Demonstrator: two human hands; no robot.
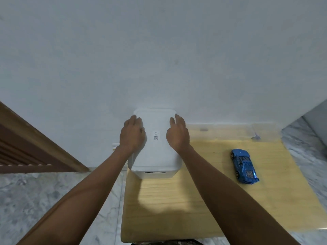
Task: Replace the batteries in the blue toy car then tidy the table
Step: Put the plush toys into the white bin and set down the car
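Note:
A white lidded plastic box point(155, 152) stands at the far left corner of the light wooden table point(203, 200), against the wall. My left hand point(132, 134) lies on the lid's left side and my right hand point(177, 134) on its right side, fingers loosely bent over the lid. A small label with a code sits between them on the lid. The blue toy car point(245, 166) rests on its wheels on the right part of the table, well apart from both hands.
A clear plastic container point(263, 132) sits at the table's far right corner by the white wall. Grey marble floor surrounds the table. A brown wooden frame point(35, 144) runs along the left.

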